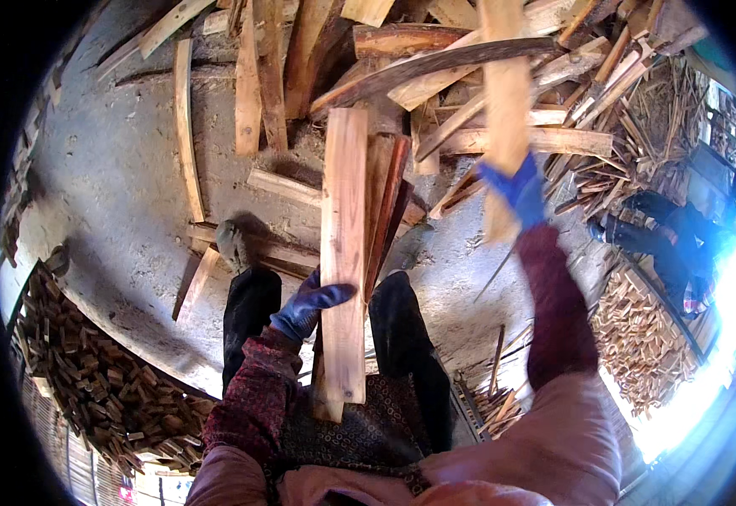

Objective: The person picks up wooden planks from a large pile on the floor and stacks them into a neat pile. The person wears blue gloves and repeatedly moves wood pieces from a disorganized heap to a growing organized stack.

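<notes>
My left hand [305, 307], in a blue-grey glove, is closed around the left edge of a long pale wooden board [344, 194]. The thumb lies across the board's face, and its near end rests over my lap. Just to its right lean several narrower slabs with reddish-brown edges [389, 190], running between my knees. Out to the right my right hand [521, 192], in a blue glove and smeared by motion, grips a second pale wooden board [505, 101]. That board is blurred too and stretches away over the wood pile.
A loose pile of rough slabs [435, 84] covers the far floor, with a curved dark bark strip [435, 72] across it. Heaps of short cut pieces lie at left [107, 371] and right [642, 341]. Another person [663, 240] is at far right.
</notes>
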Action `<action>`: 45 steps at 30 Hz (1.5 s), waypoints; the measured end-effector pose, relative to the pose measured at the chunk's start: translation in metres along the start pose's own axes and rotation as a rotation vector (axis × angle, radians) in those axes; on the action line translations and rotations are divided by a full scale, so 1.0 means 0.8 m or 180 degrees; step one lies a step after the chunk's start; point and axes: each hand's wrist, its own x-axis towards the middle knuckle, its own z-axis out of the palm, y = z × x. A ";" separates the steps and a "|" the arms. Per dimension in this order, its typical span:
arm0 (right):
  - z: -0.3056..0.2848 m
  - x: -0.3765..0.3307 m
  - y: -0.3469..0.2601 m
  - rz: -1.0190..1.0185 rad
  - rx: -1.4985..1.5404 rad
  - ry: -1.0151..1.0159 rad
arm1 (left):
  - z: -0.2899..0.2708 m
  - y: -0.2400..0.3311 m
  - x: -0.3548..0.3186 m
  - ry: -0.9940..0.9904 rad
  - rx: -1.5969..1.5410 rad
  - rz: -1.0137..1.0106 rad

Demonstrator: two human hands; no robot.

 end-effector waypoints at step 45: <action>0.138 -0.528 -0.303 -0.1386 -0.0522 -0.1214 | 0.105 -0.014 -0.339 0.0226 -0.1435 0.0698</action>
